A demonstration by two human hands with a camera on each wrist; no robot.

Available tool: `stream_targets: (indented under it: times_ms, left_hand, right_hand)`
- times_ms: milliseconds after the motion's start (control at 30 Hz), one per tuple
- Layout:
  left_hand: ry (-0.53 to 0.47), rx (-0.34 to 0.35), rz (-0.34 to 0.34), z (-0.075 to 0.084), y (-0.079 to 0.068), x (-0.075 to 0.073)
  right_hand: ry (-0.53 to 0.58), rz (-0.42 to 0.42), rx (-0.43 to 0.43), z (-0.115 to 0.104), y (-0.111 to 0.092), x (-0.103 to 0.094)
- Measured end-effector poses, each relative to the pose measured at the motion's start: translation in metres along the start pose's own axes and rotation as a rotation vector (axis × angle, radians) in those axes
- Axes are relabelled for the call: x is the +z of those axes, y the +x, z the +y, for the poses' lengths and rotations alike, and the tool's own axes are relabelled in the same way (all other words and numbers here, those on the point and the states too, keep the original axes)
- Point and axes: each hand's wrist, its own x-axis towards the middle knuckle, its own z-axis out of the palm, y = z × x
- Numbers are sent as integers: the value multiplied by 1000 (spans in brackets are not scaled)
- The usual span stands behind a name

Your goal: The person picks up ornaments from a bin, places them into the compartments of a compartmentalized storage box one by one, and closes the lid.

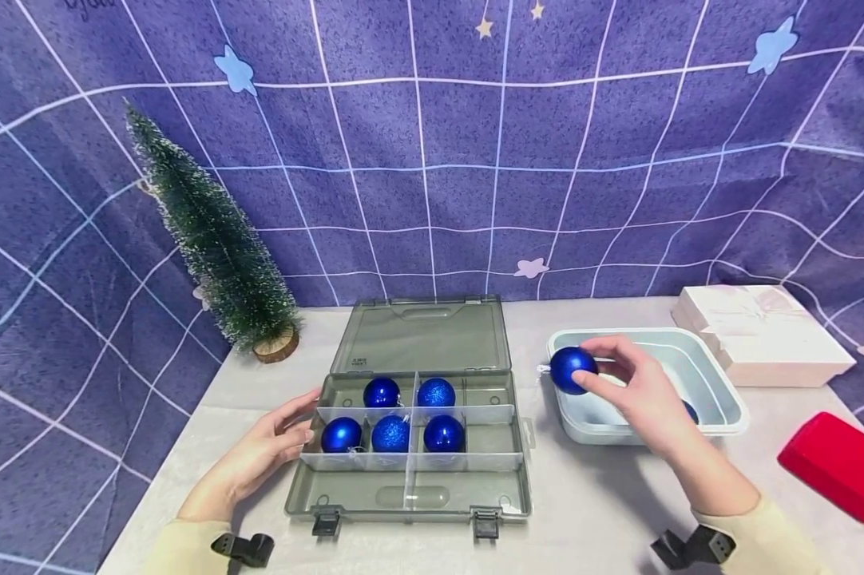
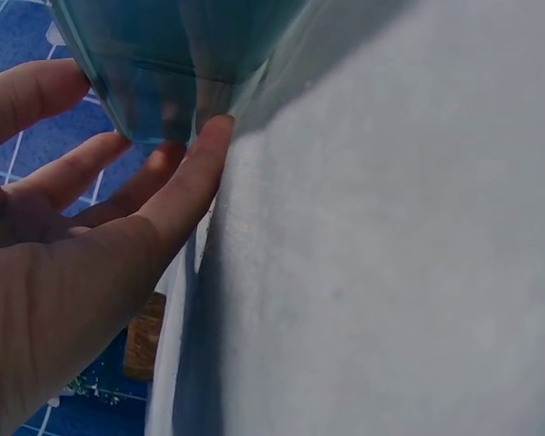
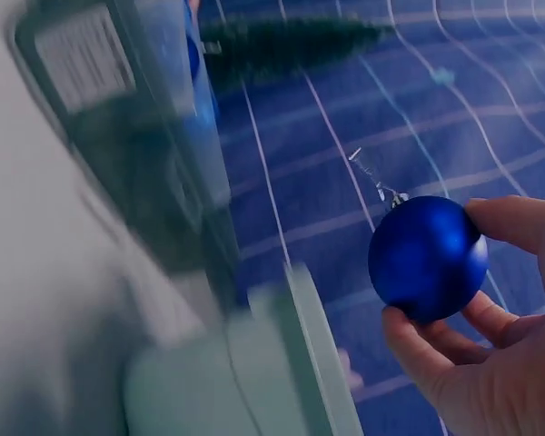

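Note:
A matte blue Christmas ball with a clear hanging loop is pinched between the thumb and fingers of my right hand, above the left rim of a pale blue basin. Part of another blue ball shows in the basin behind my wrist. My left hand rests its fingertips on the left side of a grey see-through divider box, its lid laid back. Several blue balls sit in the back and middle rows, among them a glittery ball and a glossy ball.
A small frosted Christmas tree on a wooden base stands at the back left. Behind the basin on the right lies a white box with a ribbon. A red object lies at the right edge. A purple curtain hangs behind.

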Motion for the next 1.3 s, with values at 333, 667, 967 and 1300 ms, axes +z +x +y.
stream_targets:
  times_ms: [333, 667, 967, 1300]
  left_hand:
    - [-5, 14, -12, 0, 1, -1]
    - [-7, 23, -19, 1, 2, -1]
    - [-10, 30, -20, 0, 1, -2]
    - [-2, 16, -12, -1, -1, -1]
  right_hand:
    - [172, -130, -48, -4, -6, 51]
    - [158, -181, -61, 13, -10, 82]
    - [106, -173, -71, 24, -17, 96]
    - [26, -68, -127, 32, -26, 110]
